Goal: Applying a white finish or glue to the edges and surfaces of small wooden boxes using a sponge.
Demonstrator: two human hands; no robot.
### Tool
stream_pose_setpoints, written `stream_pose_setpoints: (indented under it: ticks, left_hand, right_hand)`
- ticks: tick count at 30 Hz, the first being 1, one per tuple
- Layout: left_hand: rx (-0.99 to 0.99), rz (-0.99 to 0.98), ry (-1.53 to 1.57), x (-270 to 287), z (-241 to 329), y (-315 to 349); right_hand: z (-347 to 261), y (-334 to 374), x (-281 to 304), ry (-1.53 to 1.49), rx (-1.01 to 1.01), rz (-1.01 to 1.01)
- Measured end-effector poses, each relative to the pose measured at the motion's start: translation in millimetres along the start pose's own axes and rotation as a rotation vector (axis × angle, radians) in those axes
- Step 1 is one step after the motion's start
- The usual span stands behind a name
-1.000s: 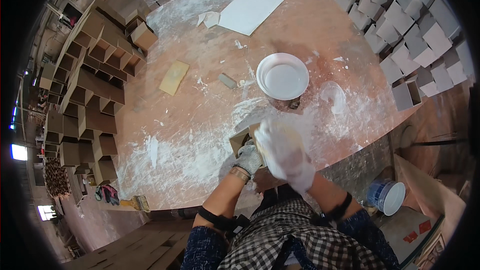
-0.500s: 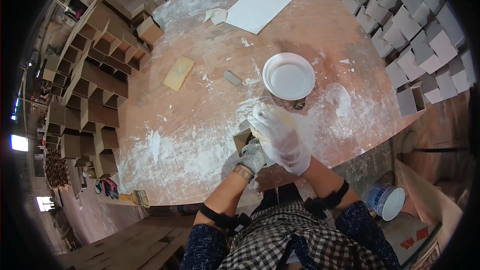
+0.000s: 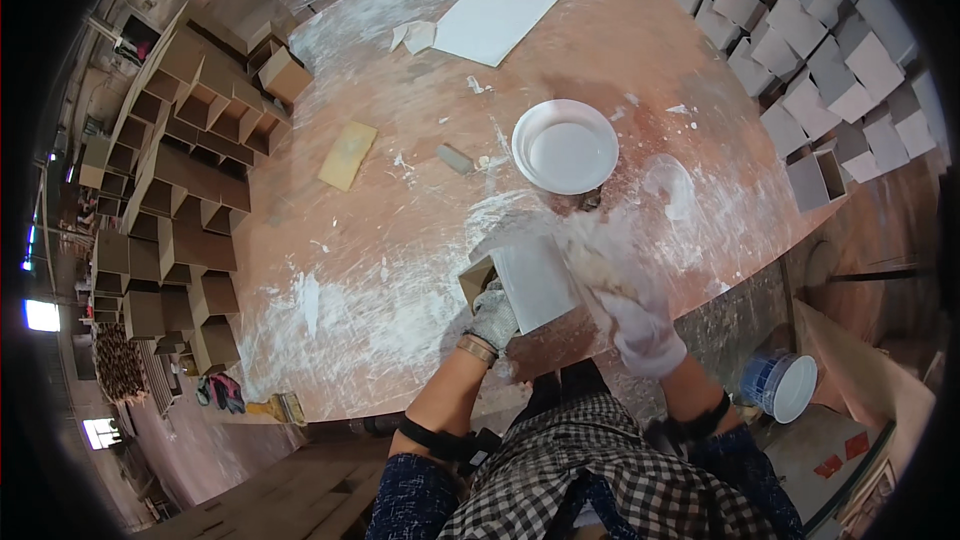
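Swung rightward off the box (image 3: 538, 285) since half a second ago, the gloved right hand (image 3: 638, 325) bares its white upper face; blur hides whether those fingers are spread or pinching. Fingers partly hidden, the gloved left hand (image 3: 492, 316) still grips the box's open left end, at the near edge of the table (image 3: 400, 225), below the white bowl (image 3: 565, 148).

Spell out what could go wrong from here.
The box, held by the left hand close to the near edge of the table, might slip off. The right hand, blurred beside the box, could bump it askew. The brush, lying at the table's edge, might get knocked down.
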State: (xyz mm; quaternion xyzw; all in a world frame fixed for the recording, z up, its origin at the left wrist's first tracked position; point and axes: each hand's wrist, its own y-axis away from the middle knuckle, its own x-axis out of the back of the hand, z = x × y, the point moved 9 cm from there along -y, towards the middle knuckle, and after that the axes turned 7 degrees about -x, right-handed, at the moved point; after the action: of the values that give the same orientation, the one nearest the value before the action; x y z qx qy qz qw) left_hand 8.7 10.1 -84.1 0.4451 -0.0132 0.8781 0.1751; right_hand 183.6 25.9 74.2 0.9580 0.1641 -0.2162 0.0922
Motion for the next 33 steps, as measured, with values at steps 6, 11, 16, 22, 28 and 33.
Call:
stream_pose_setpoints:
  ticks: [6, 11, 16, 22, 28, 33]
  left_hand:
    - [0.052, -0.017, 0.134, -12, -18, -1]
    - [-0.069, 0.039, 0.038, -5, -3, -4]
    - [-0.028, -0.065, 0.026, -10, -3, -8]
    - [0.043, 0.044, 0.333, -10, -18, 3]
    - [0.002, 0.104, 0.257, -1, -25, 15]
    - [-0.108, -0.009, 0.089, -6, -14, 6]
  right_hand:
    - [23, -40, -30, 0.515, 0.08, -0.48]
    - [24, -38, -3, 0.665, 0.254, -0.058]
    - [41, -41, 0, 0.462, 0.133, -0.127]
    - [104, 34, 38, 0.415, 0.033, -0.052]
    - [53, 68, 35, -0.174, -0.146, -0.087]
    - [35, -26, 7, -0.636, -0.264, -0.025]
